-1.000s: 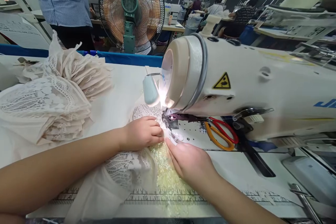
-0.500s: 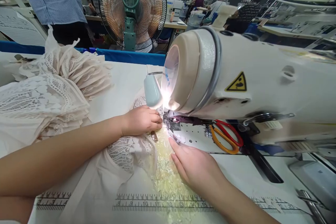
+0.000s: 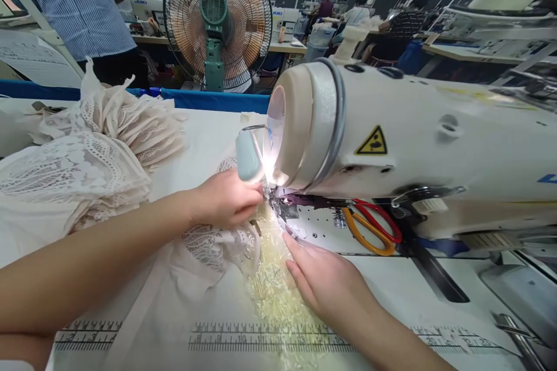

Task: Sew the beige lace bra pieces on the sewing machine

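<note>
Under the sewing machine (image 3: 413, 145), lace fabric (image 3: 217, 243) is spread on the bench (image 3: 418, 284). It is pinched by the closed left hand (image 3: 226, 200) at the needle (image 3: 275, 196); the right hand (image 3: 326, 281) is pressed flat, open. Fingertips could be pricked, or the lace puckered, if fed unevenly.

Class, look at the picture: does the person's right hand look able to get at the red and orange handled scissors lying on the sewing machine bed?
Probably yes. The right hand lies flat beside the red and orange handled scissors, with bare machine bed between; only the white machine arm overhangs them.
</note>
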